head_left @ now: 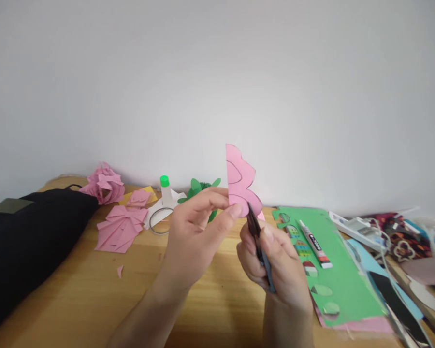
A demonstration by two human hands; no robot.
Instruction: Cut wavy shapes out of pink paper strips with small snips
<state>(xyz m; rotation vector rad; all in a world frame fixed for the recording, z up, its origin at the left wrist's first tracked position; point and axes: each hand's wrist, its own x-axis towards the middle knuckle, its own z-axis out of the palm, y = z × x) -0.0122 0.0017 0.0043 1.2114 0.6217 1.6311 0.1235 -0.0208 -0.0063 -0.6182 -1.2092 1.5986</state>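
Note:
My left hand (199, 227) pinches the lower left part of a folded-looking piece of pink paper (241, 176) between thumb and fingers. The paper has a straight left edge, a wavy scalloped right edge and dark drawn curves. Scissors (255, 229) with dark blades are gripped in my right hand (275, 261), my thumb along the handle. Their tips meet the paper's lower edge, close to my left thumb. The handle loops are mostly hidden by my fingers.
Pink paper pieces (121, 229), a crumpled pink paper form (103, 183), a green-capped glue stick (166, 188), a tape roll (161, 221) and a green paper shape (194, 188) lie behind. Black fabric (32, 246) covers the left. Right: a green sheet (348, 275) bearing a glue tube (316, 244).

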